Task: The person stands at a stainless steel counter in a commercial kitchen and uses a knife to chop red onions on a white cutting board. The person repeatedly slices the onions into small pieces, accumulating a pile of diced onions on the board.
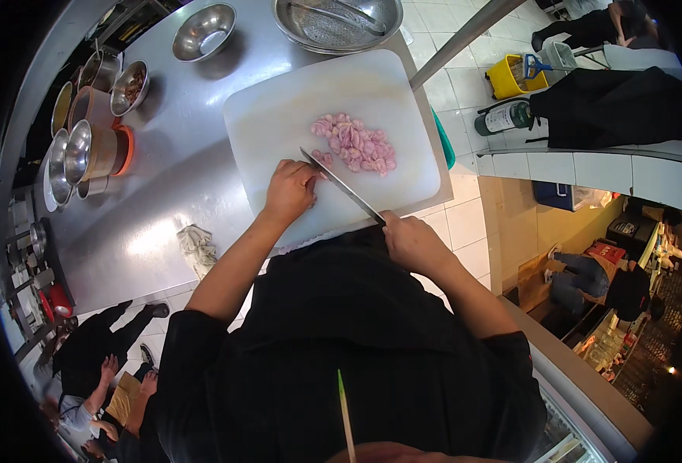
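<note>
My right hand point(416, 243) is wrapped round the handle of a kitchen knife point(354, 194), whose blade slants up and left over the white cutting board point(264, 116). Close against the blade near its tip, my left hand point(289, 189) rests on the board with curled fingers; whatever they pinch is hidden. Just beyond the blade lie a couple of small pink pieces point(322, 157). A loose pile of pink-purple pieces that look like peeled or cut shallots point(359, 143) spreads across the middle of the board.
The board lies on a steel table point(156, 185). A crumpled cloth point(197, 248), an empty steel bowl point(204, 32) and a perforated steel pan point(339, 23) are on it. Several bowls and containers point(86, 153) crowd its left side. A metal post point(464, 42) rises behind the board. People point(98, 347) are at lower left.
</note>
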{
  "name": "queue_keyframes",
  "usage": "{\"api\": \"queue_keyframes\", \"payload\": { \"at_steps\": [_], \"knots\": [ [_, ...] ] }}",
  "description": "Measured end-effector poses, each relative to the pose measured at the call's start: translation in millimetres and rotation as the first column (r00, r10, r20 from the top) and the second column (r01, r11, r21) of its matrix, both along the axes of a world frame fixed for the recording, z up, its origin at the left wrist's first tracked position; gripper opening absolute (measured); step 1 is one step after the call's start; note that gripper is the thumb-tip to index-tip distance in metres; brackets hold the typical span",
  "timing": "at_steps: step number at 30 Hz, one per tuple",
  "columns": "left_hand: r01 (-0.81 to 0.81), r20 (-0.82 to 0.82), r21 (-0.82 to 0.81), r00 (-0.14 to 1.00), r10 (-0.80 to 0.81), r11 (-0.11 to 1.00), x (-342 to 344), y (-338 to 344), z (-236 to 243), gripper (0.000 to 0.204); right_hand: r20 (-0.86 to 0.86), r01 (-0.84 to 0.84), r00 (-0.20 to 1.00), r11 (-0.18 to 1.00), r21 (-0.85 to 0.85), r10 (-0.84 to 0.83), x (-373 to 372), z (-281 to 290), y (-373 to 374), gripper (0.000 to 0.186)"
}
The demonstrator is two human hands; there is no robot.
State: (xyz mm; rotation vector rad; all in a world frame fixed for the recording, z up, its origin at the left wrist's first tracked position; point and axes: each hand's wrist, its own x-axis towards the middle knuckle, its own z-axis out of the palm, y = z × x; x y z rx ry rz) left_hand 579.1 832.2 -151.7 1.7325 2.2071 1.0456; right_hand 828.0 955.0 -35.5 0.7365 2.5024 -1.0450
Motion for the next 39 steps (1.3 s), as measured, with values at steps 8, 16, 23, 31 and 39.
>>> {"api": "queue_keyframes", "payload": {
  "at_steps": [8,16,23,31,39],
  "knots": [
    [-0.008,0.009,0.025,1.000,0.008,1.000,2,-2,0,0.006,0.037,-0.019,0.999,1.000,-0.016,0.019,-3,0,1,0.031],
    [-0.005,-0.015,-0.028,1.000,0.005,1.000,1,-6,3,0.007,-0.051,-0.026,0.998,0.999,0.043,0.028,-26,-34,-3,0.029],
    [-0.166,0.158,0.055,0.975,0.156,0.985,-8,-8,24,0.012,-0.091,0.053,0.995,0.998,0.018,-0.051,-30,8,12,0.026],
    [-0.331,0.264,-0.269,0.878,0.399,0.905,-41,-47,46,0.017,-0.025,-0.005,1.000,0.999,-0.037,0.005,-11,-20,12,0.025],
    [-0.219,0.247,-0.369,0.914,0.323,0.903,-31,-22,43,0.021,-0.063,0.041,0.997,0.999,-0.004,-0.042,-23,-26,6,0.024]
  ]
}}
